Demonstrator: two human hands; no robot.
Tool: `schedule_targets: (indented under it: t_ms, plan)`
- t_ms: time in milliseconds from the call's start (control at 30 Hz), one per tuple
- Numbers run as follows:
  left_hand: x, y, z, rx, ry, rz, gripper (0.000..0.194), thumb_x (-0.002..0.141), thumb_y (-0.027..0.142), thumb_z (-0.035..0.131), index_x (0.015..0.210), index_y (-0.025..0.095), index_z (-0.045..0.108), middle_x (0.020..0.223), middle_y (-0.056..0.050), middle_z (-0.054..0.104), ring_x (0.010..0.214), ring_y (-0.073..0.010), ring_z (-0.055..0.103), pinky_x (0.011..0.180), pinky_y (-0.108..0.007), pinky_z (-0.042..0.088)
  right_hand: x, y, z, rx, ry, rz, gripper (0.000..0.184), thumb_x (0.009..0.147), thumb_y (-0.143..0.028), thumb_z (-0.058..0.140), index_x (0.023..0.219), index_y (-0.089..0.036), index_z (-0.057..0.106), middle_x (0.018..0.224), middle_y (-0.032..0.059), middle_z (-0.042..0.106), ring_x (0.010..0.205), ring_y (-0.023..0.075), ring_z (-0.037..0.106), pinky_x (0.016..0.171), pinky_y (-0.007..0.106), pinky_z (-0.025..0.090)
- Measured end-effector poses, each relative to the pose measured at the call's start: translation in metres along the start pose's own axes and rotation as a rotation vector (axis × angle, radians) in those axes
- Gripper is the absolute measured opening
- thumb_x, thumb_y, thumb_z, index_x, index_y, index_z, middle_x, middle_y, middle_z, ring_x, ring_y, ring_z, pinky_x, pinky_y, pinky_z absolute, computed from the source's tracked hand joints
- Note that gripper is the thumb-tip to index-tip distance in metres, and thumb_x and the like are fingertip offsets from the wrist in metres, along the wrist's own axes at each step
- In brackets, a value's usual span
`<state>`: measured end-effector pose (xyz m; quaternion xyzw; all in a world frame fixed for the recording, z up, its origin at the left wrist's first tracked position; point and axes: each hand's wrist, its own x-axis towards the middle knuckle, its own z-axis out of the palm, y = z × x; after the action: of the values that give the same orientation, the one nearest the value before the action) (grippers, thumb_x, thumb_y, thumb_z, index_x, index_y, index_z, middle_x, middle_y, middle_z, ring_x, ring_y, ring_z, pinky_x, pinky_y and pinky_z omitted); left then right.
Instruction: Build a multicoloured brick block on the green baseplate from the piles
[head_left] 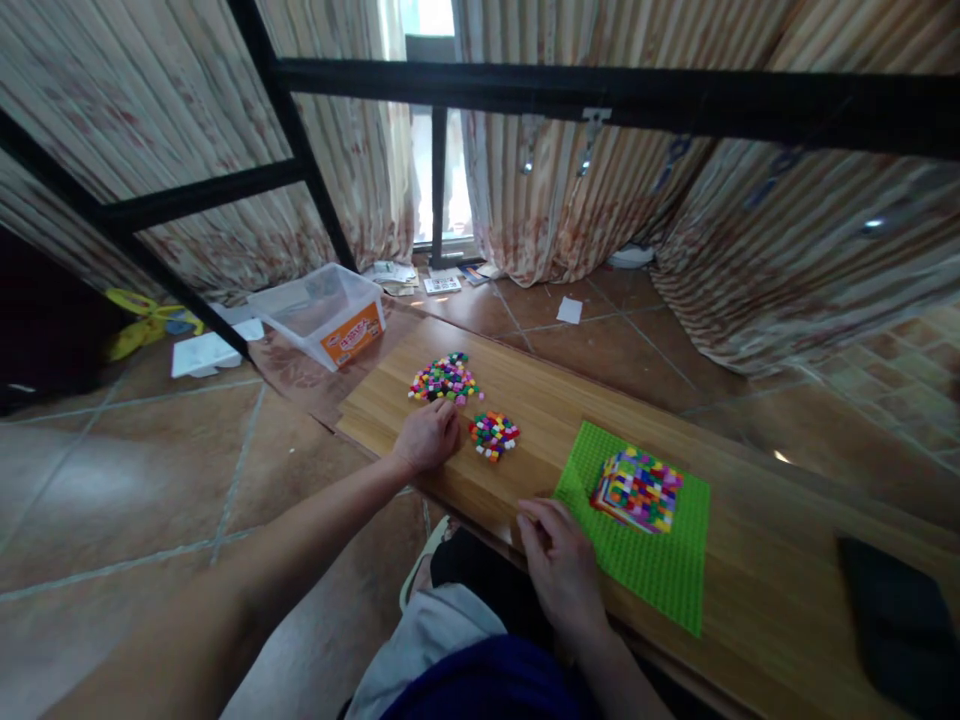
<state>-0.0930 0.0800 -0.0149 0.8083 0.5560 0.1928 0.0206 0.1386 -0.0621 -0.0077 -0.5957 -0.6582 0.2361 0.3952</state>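
Observation:
My left hand (pixel 427 436) rests on the wooden bench with its fingers curled together, at the near edge of a pile of small multicoloured toy bricks (pixel 444 379). Whatever its fingertips hold, if anything, is hidden. A smaller group of bricks (pixel 493 434) lies just right of that hand. My right hand (pixel 559 560) is over the bench's near edge, left of a green baseplate (pixel 652 572), its thumb and fingers closed together; I cannot make out anything in them. On the baseplate stands a block built of many coloured bricks (pixel 639 489).
The wooden bench (pixel 757 540) runs across in front of me, with a dark flat object (pixel 896 620) at its right end. Beyond its left end a clear plastic box (pixel 319 310) with an orange label stands on the floor. A black metal frame (pixel 525 80) crosses in front of the curtains.

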Motion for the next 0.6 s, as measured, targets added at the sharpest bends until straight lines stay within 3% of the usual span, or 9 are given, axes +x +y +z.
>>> schedule_targets:
  t_ms: [167,400,600]
  plan:
    - [0.0,0.002,0.0,-0.014,-0.003,-0.012,0.018,0.1,0.021,0.047,0.086,0.02,0.058,0.088,-0.007,0.065,0.083,-0.0188,0.063,0.076,-0.03,0.05,0.024,0.01,0.016,-0.05,0.007,-0.026,0.03,0.096,-0.04,0.049,0.098,-0.023,0.073,0.099,0.0082,0.072,0.094,0.0208,0.067,0.086,0.037,0.054]
    - [0.001,0.003,-0.001,-0.019,-0.029,-0.016,0.018,0.101,0.021,0.047,0.087,0.019,0.059,0.09,-0.008,0.066,0.085,-0.0192,0.063,0.077,-0.03,0.05,0.055,0.0,0.039,-0.214,-0.059,-0.084,0.028,0.097,-0.036,0.05,0.107,-0.021,0.071,0.104,0.0091,0.069,0.099,0.0223,0.062,0.088,0.037,0.048]
    - [0.0,0.001,0.0,-0.02,-0.019,-0.011,0.017,0.099,0.02,0.047,0.086,0.019,0.059,0.091,-0.007,0.066,0.084,-0.0192,0.063,0.076,-0.03,0.05,0.068,-0.008,0.054,-0.373,-0.049,-0.112,0.019,0.096,-0.031,0.052,0.099,-0.02,0.068,0.1,0.0096,0.068,0.093,0.0227,0.058,0.083,0.036,0.043]
